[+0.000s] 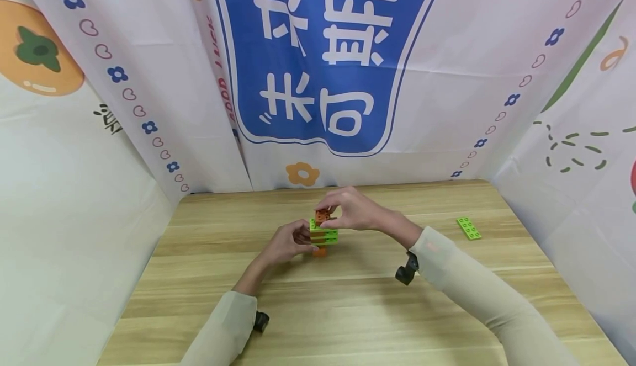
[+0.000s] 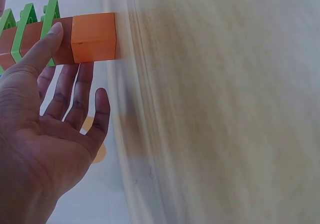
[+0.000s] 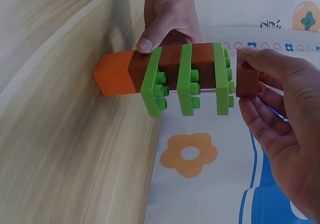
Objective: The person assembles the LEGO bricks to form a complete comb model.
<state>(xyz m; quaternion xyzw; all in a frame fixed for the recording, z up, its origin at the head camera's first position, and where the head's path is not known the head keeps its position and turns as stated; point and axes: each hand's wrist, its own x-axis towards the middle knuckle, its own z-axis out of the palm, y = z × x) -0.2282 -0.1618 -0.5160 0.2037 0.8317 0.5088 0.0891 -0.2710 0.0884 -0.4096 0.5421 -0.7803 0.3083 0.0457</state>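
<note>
A block tower (image 3: 171,59) stands on the table, with an orange block (image 3: 117,74) at the bottom and brown bricks alternating with green studded plates above it. The plates stick out past the bricks on one side. My left hand (image 1: 285,244) holds the tower low down, thumb (image 2: 50,41) on one face and fingertips at the opposite one. Above the top green plate (image 3: 223,78), my right hand (image 1: 351,210) pinches a small brown brick (image 3: 247,74) between thumb and fingers. A narrow gap shows between that brick and the plate in the right wrist view.
A loose green studded plate (image 1: 469,228) lies on the wooden table (image 1: 348,322) to the right. Printed white cloth (image 1: 447,123) hangs behind the table and along both sides.
</note>
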